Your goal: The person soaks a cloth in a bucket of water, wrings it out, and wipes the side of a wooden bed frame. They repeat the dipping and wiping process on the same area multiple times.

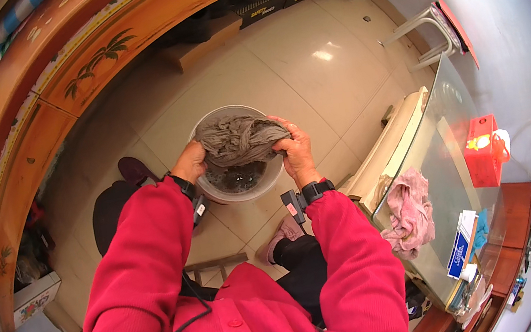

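Observation:
Stretched between my two hands is a crumpled grey-brown cloth, held over a white bucket. My left hand is closed on the cloth's left end, at the bucket's rim. The right end is gripped by my right hand, thumb toward me. Below the cloth, dark water with some froth shows inside the bucket. The cloth hides the far part of the bucket's inside.
On the right stands a glass-topped table with a pink cloth, a red box and a blue-and-white box. A white stool is at the wall. Dark shoes lie left of the bucket, beside an orange bed frame.

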A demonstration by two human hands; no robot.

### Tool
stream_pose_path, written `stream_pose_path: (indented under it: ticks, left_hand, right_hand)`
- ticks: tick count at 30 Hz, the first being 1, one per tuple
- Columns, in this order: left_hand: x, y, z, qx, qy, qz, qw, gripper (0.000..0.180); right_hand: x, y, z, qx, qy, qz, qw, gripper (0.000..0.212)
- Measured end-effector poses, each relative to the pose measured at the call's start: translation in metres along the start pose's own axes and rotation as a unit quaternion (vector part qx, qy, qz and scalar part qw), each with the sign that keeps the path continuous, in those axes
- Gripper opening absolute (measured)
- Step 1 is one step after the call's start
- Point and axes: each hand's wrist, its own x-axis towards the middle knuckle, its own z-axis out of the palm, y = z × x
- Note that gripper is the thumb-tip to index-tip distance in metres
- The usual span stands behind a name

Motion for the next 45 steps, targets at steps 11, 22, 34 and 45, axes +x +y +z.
stream_pose_path:
  ticks: [11,22,34,45]
  left_hand:
    - [-0.039,-0.059,0.012,-0.285,-0.054,-0.005,0.957,0.060]
    - [-0.046,-0.044,0.048,-0.355,-0.135,0.051,0.924,0.092]
    - [-0.021,-0.047,0.049,-0.443,-0.053,-0.001,0.895,0.042]
    - [-0.006,-0.054,0.050,-0.369,0.057,-0.003,0.928,0.029]
  right_hand:
    - [0.011,-0.011,0.030,0.207,0.069,0.006,0.976,0.041]
    - [-0.033,0.019,0.037,0.149,-0.041,0.114,0.981,0.042]
    - [-0.047,0.016,0.037,-0.243,-0.007,-0.131,0.961,0.071]
    - [-0.018,0.055,0.025,-0.399,0.092,0.042,0.911,0.040]
